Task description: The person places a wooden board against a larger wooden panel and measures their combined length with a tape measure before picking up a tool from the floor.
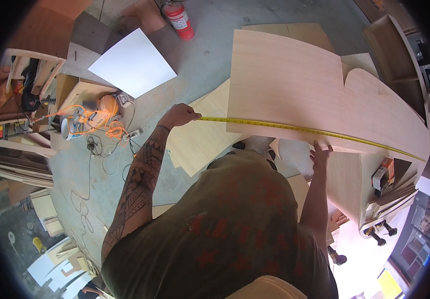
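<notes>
My left hand (pixel 179 115) is closed on a yellow tape measure (pixel 275 125) just beyond the left edge of a large pale wood panel (pixel 285 79). The blade runs rightward across the panel to near its far right end. Whether the tape's case or its end hook is in my fingers is hidden. My right hand (pixel 320 154) is at the panel's near edge, just below the blade. Its fingers are apart and seem to touch the edge. A rounded notch cuts into the panel's far side.
Below the panel, thinner plywood sheets (pixel 195 144) lie on the concrete floor. A white board (pixel 134 64), a fire extinguisher (pixel 180 21) and orange cord (pixel 116 130) are at the left and back. Drills (pixel 380 232) and a small box (pixel 383 174) sit right.
</notes>
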The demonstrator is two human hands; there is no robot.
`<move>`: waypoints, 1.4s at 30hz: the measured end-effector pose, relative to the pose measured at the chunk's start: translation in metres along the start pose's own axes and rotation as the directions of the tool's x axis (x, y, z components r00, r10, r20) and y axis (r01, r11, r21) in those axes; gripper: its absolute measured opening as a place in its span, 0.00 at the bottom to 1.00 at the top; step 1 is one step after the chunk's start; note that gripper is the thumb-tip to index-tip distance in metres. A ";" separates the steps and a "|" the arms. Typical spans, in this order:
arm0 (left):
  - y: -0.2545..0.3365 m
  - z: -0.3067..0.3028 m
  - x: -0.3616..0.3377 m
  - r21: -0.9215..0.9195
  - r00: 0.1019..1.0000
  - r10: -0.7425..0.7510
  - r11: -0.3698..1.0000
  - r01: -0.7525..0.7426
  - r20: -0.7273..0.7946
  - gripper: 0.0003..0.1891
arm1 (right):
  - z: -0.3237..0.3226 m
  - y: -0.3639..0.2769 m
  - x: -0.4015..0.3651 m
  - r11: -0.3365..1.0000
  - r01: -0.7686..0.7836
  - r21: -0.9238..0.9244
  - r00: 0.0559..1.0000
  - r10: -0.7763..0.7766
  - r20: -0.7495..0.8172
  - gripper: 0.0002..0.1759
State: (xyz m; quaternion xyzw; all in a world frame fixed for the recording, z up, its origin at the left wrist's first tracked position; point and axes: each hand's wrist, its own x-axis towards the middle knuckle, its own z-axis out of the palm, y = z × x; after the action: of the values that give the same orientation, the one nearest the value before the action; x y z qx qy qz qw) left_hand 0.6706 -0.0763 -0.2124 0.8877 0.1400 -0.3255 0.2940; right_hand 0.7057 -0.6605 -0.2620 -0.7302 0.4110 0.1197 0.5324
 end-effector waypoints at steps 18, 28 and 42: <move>0.000 0.001 -0.001 -0.016 1.000 0.003 1.000 -0.003 -0.005 0.23 | -0.001 0.003 0.001 1.000 0.007 0.016 1.000 -0.007 0.029 0.53; -0.003 0.003 0.000 -0.028 1.000 0.003 1.000 -0.003 -0.011 0.24 | 0.000 0.003 0.002 1.000 0.003 0.010 1.000 -0.004 0.019 0.53; -0.001 0.002 -0.002 -0.030 1.000 0.003 1.000 -0.004 -0.007 0.23 | 0.000 0.002 0.002 1.000 0.007 0.021 1.000 -0.008 0.027 0.54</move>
State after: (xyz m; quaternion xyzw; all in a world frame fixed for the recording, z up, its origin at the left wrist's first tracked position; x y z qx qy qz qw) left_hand 0.6675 -0.0773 -0.2122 0.8846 0.1442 -0.3199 0.3073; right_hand 0.7052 -0.6613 -0.2645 -0.7244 0.4023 0.1232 0.5461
